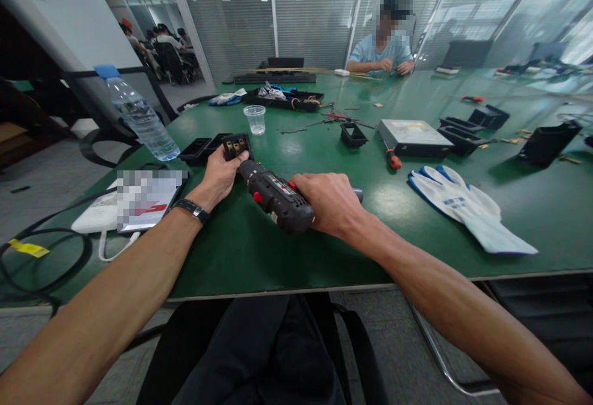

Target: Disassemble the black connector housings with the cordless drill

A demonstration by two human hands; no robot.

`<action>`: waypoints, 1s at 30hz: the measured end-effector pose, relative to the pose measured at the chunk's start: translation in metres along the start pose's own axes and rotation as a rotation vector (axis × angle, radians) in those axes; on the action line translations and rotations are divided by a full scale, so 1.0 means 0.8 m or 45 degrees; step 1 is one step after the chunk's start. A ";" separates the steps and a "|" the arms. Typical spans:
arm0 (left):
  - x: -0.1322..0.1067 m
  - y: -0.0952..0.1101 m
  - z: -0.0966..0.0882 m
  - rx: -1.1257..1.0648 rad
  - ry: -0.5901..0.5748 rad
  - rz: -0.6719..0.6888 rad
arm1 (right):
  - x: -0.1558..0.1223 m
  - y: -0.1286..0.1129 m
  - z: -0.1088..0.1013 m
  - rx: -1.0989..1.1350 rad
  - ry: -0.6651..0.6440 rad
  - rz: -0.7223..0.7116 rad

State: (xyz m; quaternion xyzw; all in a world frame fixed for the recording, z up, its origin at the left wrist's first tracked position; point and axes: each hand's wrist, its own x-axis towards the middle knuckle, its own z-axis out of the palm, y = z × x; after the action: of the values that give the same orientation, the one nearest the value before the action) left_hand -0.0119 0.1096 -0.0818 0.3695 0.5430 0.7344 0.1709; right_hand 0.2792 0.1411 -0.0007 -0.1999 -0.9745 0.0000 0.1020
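My right hand (331, 198) is wrapped round the grip of a black cordless drill (278, 195) with red buttons. The drill's nose points forward and left, at a small black part with brass-coloured contacts (236, 146). That part is held upright in my left hand (218, 173), its thumb beside the drill's tip. Whether the bit touches the part cannot be made out. Just left of the part lie black plastic housings (197, 149) on the green table. A clear plastic cup (256, 121) stands behind.
On the green table (259, 263) are a water bottle (139, 115), a phone (155, 198), a white-blue glove (458, 201), a disc drive (414, 137), an orange-handled screwdriver (393, 159), an open black box (353, 136) and a black tray (287, 101). A person (384, 47) sits opposite.
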 end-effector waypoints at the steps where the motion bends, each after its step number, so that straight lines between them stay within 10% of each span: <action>1: 0.000 0.000 0.000 0.000 -0.001 0.000 | 0.000 0.000 0.000 0.001 0.008 -0.001; 30: -0.004 0.006 0.001 -0.001 -0.025 -0.003 | 0.001 0.001 0.002 -0.002 0.010 -0.005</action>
State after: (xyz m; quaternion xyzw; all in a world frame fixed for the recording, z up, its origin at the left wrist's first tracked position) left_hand -0.0084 0.1059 -0.0782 0.3760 0.5414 0.7308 0.1772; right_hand 0.2787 0.1422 -0.0024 -0.1981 -0.9745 -0.0018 0.1056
